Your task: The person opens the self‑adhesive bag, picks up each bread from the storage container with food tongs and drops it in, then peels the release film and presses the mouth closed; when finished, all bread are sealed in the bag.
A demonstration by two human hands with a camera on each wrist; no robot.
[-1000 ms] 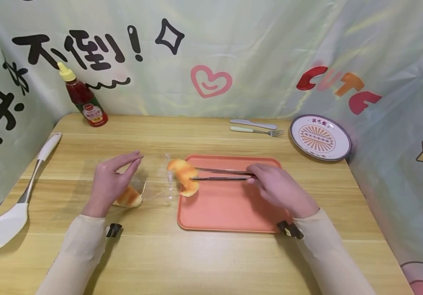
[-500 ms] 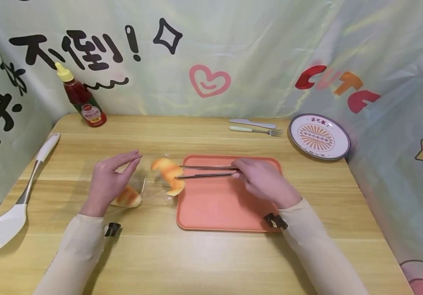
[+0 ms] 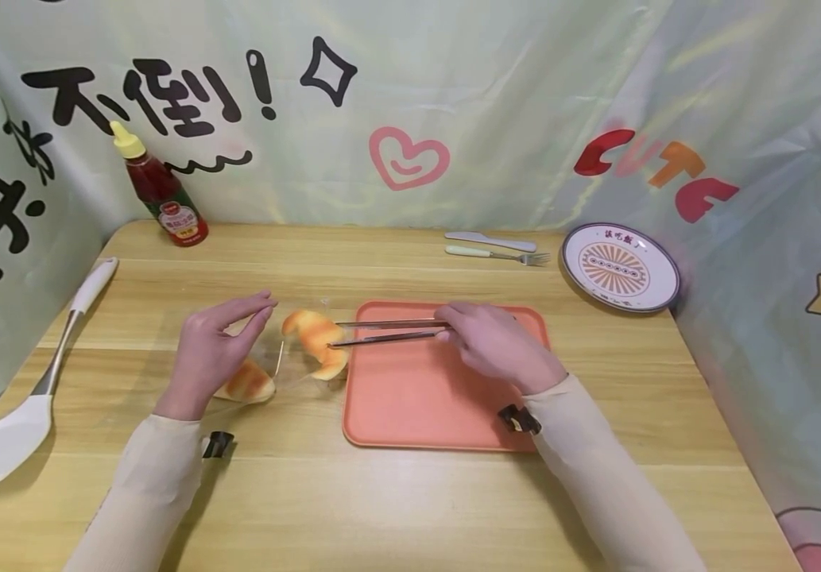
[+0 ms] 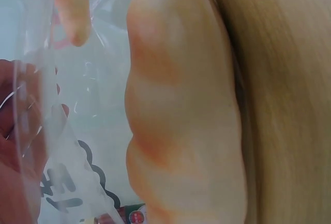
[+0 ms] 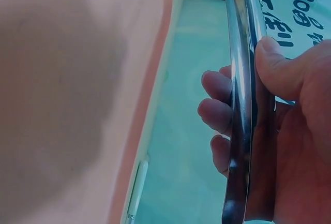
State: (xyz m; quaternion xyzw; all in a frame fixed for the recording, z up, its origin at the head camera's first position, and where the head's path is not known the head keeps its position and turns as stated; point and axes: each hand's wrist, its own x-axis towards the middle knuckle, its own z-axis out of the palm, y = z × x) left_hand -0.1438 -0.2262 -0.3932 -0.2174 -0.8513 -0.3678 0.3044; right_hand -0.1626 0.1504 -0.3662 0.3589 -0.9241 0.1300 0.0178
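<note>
In the head view my right hand [image 3: 492, 342] grips metal tongs [image 3: 392, 324] over the pink-orange tray [image 3: 417, 397]. The tong tips hold a croissant [image 3: 317, 338] at the tray's left edge, over the mouth of a clear plastic bag [image 3: 296, 373]. My left hand [image 3: 217, 349] has thumb and fingers close together, pinching the bag's upper side. A second piece of bread [image 3: 249, 383] lies in the bag, partly behind that hand; its striped bread surface [image 4: 176, 110] fills the left wrist view. Fingers and thumb wrap the tongs [image 5: 243, 105] in the right wrist view.
A white spatula [image 3: 45, 397] lies at the left, and a red sauce bottle [image 3: 170, 202] stands at the back left. A knife [image 3: 492, 241] and fork [image 3: 496, 254] lie at the back. A round plate [image 3: 621, 266] leans at the back right.
My right hand has moved left with the tongs, carrying the croissant off the tray's left edge towards the bag. The left hand has stayed in place.
</note>
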